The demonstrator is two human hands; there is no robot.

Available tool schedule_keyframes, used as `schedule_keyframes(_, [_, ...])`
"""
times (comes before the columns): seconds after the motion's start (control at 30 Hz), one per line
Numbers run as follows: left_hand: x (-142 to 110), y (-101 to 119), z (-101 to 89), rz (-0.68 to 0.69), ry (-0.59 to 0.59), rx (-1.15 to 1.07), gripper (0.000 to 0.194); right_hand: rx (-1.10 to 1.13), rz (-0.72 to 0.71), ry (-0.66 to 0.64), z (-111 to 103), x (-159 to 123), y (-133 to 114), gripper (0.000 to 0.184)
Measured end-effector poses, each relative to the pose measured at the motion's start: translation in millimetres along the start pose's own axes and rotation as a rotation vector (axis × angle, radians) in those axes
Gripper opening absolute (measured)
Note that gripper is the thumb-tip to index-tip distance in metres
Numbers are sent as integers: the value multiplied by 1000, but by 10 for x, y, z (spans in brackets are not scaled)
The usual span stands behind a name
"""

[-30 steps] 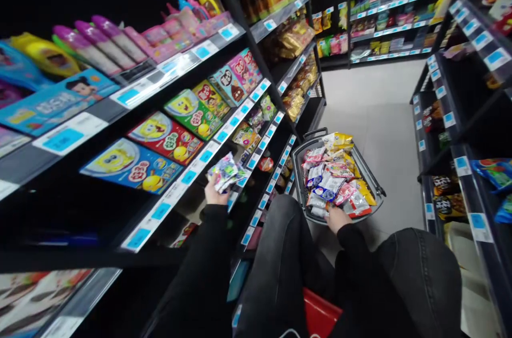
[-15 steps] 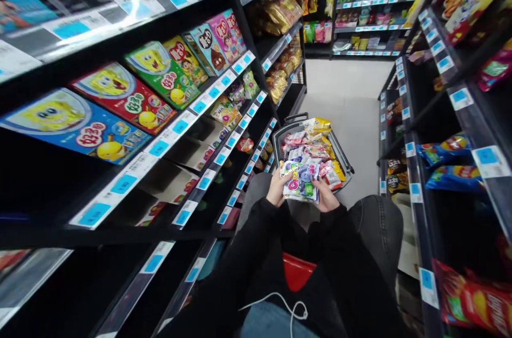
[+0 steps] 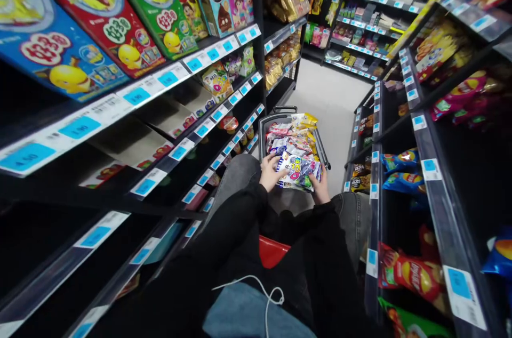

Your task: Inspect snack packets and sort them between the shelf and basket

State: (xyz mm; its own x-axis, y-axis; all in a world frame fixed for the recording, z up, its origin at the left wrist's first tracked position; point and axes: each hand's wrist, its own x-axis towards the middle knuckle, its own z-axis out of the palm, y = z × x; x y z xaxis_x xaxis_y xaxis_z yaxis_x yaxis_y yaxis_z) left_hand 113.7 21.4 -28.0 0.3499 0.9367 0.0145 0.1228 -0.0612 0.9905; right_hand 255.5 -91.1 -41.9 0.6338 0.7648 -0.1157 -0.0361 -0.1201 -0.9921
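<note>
Between my two hands is a white and purple candy bag point(image 3: 298, 171) with bright lettering on its front. My left hand point(image 3: 271, 171) holds its left side, fingers curled over the edge. At the right side, my right hand point(image 3: 320, 187) grips the bag, thumb on the front. There seems to be more than one layer of packaging, but I cannot tell how many bags. Just beyond my hands stands a grey shopping basket point(image 3: 325, 152), filled with several snack bags point(image 3: 298, 141) in yellow, pink and white. The held bag overlaps its near edge.
On the left, a shelf point(image 3: 168, 78) carries cartoon snack boxes point(image 3: 138, 7); open display cartons point(image 3: 132, 141) sit lower down. To the right, another shelf point(image 3: 424, 146) bears chip bags point(image 3: 416, 274). The grey floor point(image 3: 334, 90) runs between them, and a red seat point(image 3: 273, 251) shows beneath me.
The view has swung, so the shelves and basket appear shifted. The candy bag stays in both hands, now slightly tilted, and my left fingers have spread along its left edge.
</note>
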Motion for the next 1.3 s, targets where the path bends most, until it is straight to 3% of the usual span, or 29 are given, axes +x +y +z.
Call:
schedule_keyframes(0.07, [-77,45,12,70,105,170,54,-140,-71,98,31,-57,-57,79])
schedule_keyframes(0.1, [-126,67,33,77,92,178,52,-252,-106,152,58,-96,-92,79])
schedule_keyframes(0.17, [-220,105,98,-8,-49,19,46,-529,-147,195,136,-188,-156,78])
schedule_keyframes(0.27, [-292,143,163,-332,-326,-466,40,-894,-224,28,291,-312,-204,68])
schedule_keyframes(0.33, [-264,163,129,-521,-435,-768,43,-1019,-371,-121,389,-356,-197,55])
schedule_keyframes(0.4, [-188,182,42,-636,-470,-957,43,-1045,-582,-166,458,-366,-167,43])
schedule_keyframes(0.5, [-62,192,-77,-731,-447,-1065,34,-969,-848,-62,485,-337,-102,36])
schedule_keyframes(0.6, [-1,157,-80,-708,-421,-1102,33,-883,-943,57,446,-291,-34,38])
schedule_keyframes(0.73, [-23,66,10,-609,-388,-1058,36,-841,-866,62,405,-256,11,43])
schedule_keyframes(0.9, [-23,8,15,-499,-398,-958,52,-743,-740,-140,376,-267,-133,58])
schedule_keyframes(0.97, [-1,21,-9,-518,-403,-931,55,-639,-687,-157,300,-250,-234,48])
schedule_keyframes(1.03, [13,42,-28,-551,-438,-929,58,-575,-606,-27,179,-203,-312,38])
schedule_keyframes(1.13, [8,52,-27,-631,-553,-916,63,-573,-465,160,-21,-103,-341,43])
schedule_keyframes(1.2, [-4,30,-7,-680,-605,-885,65,-539,-352,131,-127,-45,-314,47])
schedule_keyframes(1.3, [-17,-35,39,-734,-600,-876,61,-450,-166,-14,-225,1,-263,38])
